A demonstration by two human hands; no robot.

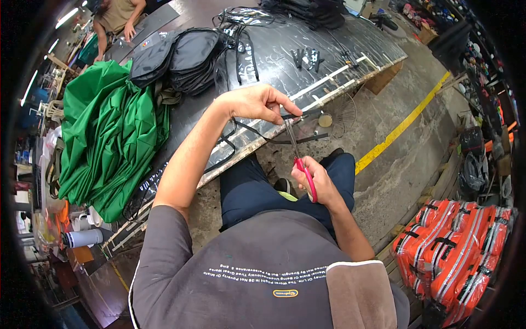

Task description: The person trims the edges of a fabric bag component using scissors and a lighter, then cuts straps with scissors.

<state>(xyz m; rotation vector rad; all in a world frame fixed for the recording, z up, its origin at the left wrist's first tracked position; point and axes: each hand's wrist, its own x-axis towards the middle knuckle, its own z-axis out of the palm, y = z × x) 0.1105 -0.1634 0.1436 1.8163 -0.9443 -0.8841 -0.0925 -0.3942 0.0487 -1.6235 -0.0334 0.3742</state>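
Note:
My left hand [255, 103] pinches a narrow black strap [296, 116] between thumb and fingers, just past the table's front edge. Closed around the red handles of a pair of scissors [308, 178], my right hand [320, 183] is below and to the right of it. The scissor blades point up to the strap, near my left fingertips; whether they touch it I cannot tell. Another length of black strap [313, 139] hangs below my left hand and loops back over the table edge.
On the black-topped table [279, 49] lie green fabric [109, 142], stacked black pouches [194, 57] and small black pieces [307, 59]. Another person [118, 19] works at the far left. Plastic-wrapped orange bags [455, 252] stand at lower right, beyond a yellow floor line [402, 125].

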